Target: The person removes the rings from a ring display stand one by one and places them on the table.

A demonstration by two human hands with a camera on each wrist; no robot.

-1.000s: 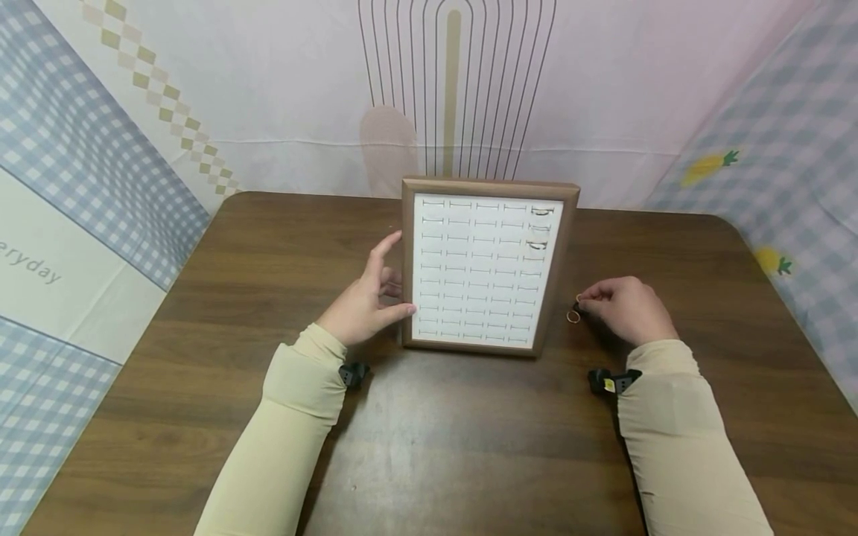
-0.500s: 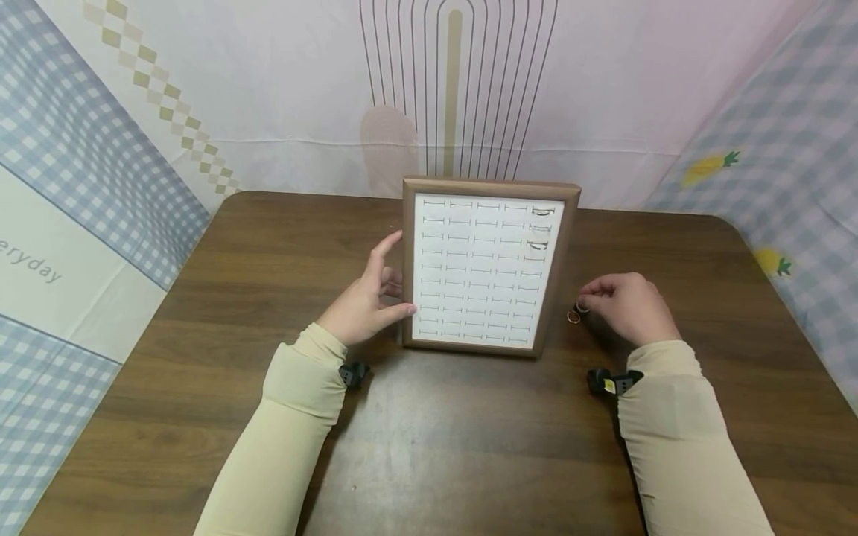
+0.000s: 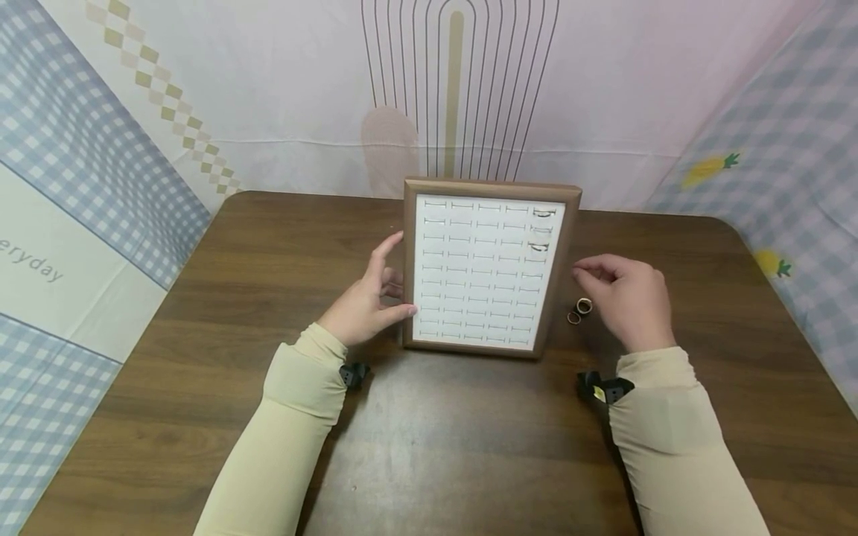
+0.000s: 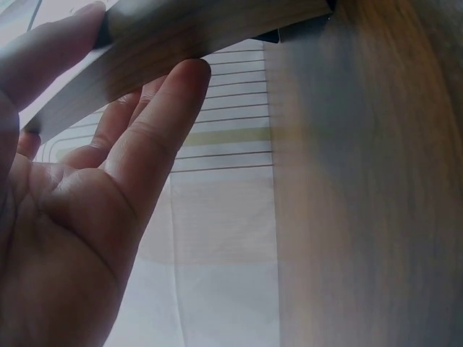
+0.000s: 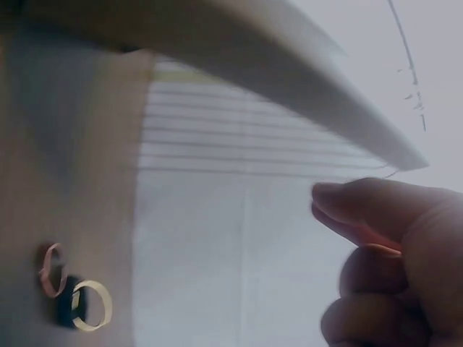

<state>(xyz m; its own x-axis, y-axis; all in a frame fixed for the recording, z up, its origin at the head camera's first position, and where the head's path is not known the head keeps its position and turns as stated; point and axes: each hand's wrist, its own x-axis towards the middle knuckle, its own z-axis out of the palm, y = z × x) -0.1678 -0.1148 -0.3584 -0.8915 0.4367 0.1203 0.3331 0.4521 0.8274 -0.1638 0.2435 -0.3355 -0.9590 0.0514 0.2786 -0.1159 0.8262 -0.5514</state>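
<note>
Upright on the table leans a wooden-framed ring display board (image 3: 479,275) with rows of slits in a white face. Several rings (image 3: 541,214) sit in its upper right slits. My left hand (image 3: 369,301) grips the board's left side edge, thumb at the front and fingers behind; the left wrist view shows the thumb (image 4: 54,54) and fingers about the wooden frame. Beside the right edge hovers my right hand (image 3: 626,298), thumb and forefinger tips together. I cannot tell if something small is pinched there. Below it lie a gold ring (image 3: 585,306) and a thinner ring (image 3: 574,318).
A brown wood-grain table (image 3: 429,447) carries everything. Pale patterned cloth (image 3: 302,89) hangs behind it, with blue checked cloth (image 3: 87,112) on the left. A dark patch (image 5: 70,307) shows between the two loose rings in the right wrist view.
My right hand has risen from the loose rings towards the board's right edge, leaving the gold ring and the thinner ring in plain sight. My left hand stays on the frame.
</note>
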